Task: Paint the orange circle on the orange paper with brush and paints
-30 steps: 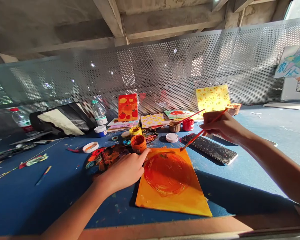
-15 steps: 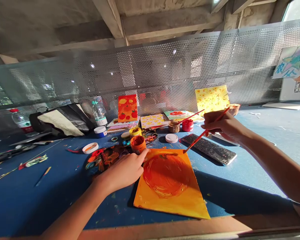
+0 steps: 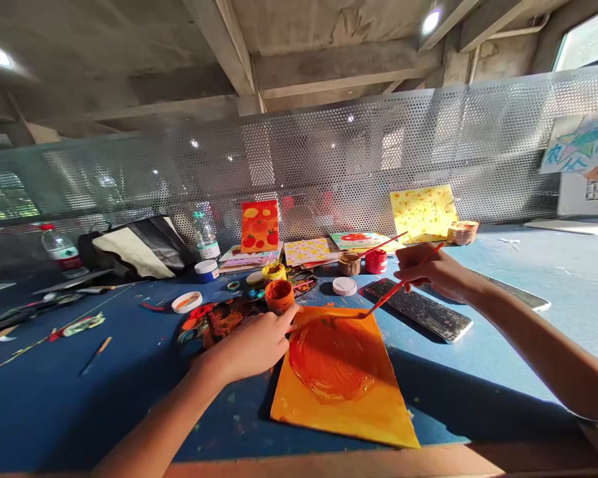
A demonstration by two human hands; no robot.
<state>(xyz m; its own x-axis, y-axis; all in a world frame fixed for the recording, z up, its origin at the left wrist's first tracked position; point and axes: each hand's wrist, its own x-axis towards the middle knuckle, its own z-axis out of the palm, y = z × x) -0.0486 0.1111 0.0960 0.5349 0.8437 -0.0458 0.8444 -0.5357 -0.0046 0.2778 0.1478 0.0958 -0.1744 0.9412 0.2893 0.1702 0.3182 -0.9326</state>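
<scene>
An orange-yellow painting sheet (image 3: 373, 411) lies on the blue table (image 3: 54, 405), with a thick red-orange disc of wet paint (image 3: 336, 362) in its middle. My right hand (image 3: 431, 269) is shut on a thin orange paintbrush (image 3: 391, 293), whose tip meets the sheet's upper edge. My left hand (image 3: 252, 345) lies open on the table, its fingertips at the sheet's upper left corner. Just beyond those fingers stands an open pot of orange paint (image 3: 279, 295). A smeared paint palette (image 3: 214, 322) lies under and beyond my left hand, partly hidden.
A dark glittery slab (image 3: 418, 309) lies right of the sheet. Beyond stand small paint pots (image 3: 349, 264), a red pot (image 3: 376, 261), a white lid (image 3: 344, 286), and propped fruit paintings (image 3: 260, 226). A perforated metal screen (image 3: 303, 159) closes off the back.
The brush tip has moved left and down onto the sheet's upper edge, with my right hand shifting left. The whole scene sits lower in view. My left hand stays at the sheet's corner.
</scene>
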